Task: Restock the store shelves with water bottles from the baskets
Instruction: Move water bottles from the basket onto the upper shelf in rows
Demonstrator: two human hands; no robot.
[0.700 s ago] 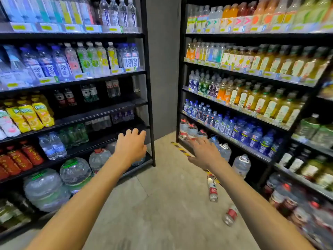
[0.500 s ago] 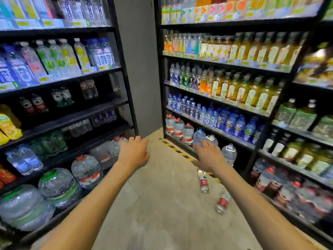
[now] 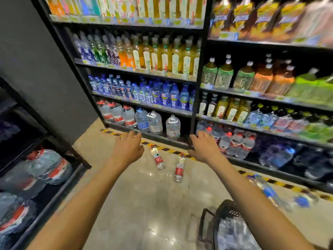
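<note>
Two small water bottles with red labels lie on the floor: one (image 3: 157, 158) nearer my left hand, the other (image 3: 179, 169) a little to its right. My left hand (image 3: 128, 147) and my right hand (image 3: 204, 147) are both stretched forward above the floor, fingers spread, holding nothing. A dark basket (image 3: 223, 210) holding plastic-wrapped bottles stands at the bottom right, partly behind my right forearm. A bottle with a blue label (image 3: 268, 191) lies on the floor to the right, blurred.
A black shelf unit (image 3: 195, 112) full of drinks faces me, with large water jugs (image 3: 155, 122) on its lowest level. Another shelf with large jugs (image 3: 45, 166) stands to the left. Yellow-black tape (image 3: 167, 149) runs along the floor.
The view has swung right and down toward the right-hand shelf. The basket and the blue-labelled bottle have come into sight. Both hands remain outstretched and empty.
</note>
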